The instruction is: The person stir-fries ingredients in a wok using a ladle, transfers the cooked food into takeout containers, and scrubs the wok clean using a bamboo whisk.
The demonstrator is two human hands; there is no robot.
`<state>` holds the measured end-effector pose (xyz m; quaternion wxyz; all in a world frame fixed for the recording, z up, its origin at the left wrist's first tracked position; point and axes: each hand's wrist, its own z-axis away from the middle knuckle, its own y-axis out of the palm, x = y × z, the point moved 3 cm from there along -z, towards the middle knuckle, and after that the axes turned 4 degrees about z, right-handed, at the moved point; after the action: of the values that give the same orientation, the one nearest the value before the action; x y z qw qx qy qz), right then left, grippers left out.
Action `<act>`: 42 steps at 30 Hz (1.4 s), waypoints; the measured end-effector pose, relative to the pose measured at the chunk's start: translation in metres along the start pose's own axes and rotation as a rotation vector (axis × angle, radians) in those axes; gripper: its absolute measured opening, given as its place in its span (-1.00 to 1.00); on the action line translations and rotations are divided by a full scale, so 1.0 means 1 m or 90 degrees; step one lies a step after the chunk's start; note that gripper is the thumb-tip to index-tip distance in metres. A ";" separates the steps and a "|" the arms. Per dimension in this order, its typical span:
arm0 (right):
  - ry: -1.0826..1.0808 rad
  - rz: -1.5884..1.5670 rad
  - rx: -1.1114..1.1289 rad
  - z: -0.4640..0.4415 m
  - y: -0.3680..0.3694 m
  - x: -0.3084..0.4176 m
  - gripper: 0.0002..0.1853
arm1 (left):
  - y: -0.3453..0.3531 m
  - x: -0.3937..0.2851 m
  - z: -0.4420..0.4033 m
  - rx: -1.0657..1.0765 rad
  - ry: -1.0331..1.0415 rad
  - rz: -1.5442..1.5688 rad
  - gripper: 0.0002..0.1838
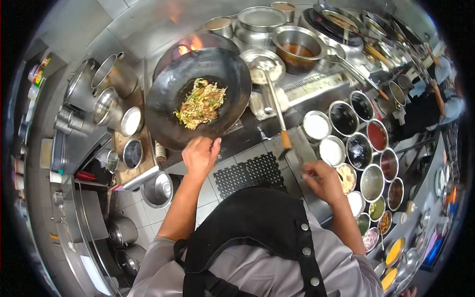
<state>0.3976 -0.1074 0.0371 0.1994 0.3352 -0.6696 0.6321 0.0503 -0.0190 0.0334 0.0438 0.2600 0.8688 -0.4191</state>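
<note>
My left hand (199,156) is closed on the near edge of a large dark wok (166,106), which tilts towards me on the stove. Inside the wok lies a heap of noodles (202,104) with bits of green. To the right, my right hand (321,180) hovers beside the metal containers with its fingers curled together; what they hold, if anything, is hidden. A ladle (276,106) with a wooden handle rests across a pan of pale contents (263,67), its handle end pointing towards me, apart from my right hand.
Flames (192,44) rise behind the wok. A pot of brown liquid (297,51) stands at the back. Several round containers, one with white contents (332,151), line the right side. Metal pots (115,74) stand on the left. Co-workers (443,94) are at far right.
</note>
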 end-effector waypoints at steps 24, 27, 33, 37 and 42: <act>0.324 -0.766 0.125 -0.176 0.027 -0.055 -0.57 | 0.213 -0.024 -0.083 0.452 -0.947 1.066 -0.58; 0.345 -0.607 0.094 -0.170 0.014 -0.069 -0.58 | 0.239 -0.025 -0.099 0.389 -1.208 1.205 -0.75; 0.350 -0.966 0.088 -0.145 0.003 -0.065 -0.54 | 0.191 -0.024 -0.137 0.412 -1.153 1.285 -0.81; 0.406 -0.884 0.004 -0.139 -0.017 -0.083 -0.51 | 0.091 -0.029 -0.132 0.496 -1.072 1.441 -0.58; 0.284 -0.852 -0.089 -0.158 -0.022 -0.073 -0.52 | -0.008 -0.010 -0.147 0.464 -0.919 1.688 -0.38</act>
<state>0.4394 0.0621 0.0216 0.6984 0.5238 -0.3020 0.3829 0.0757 0.0832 0.1373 0.7014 0.5616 -0.3251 -0.2948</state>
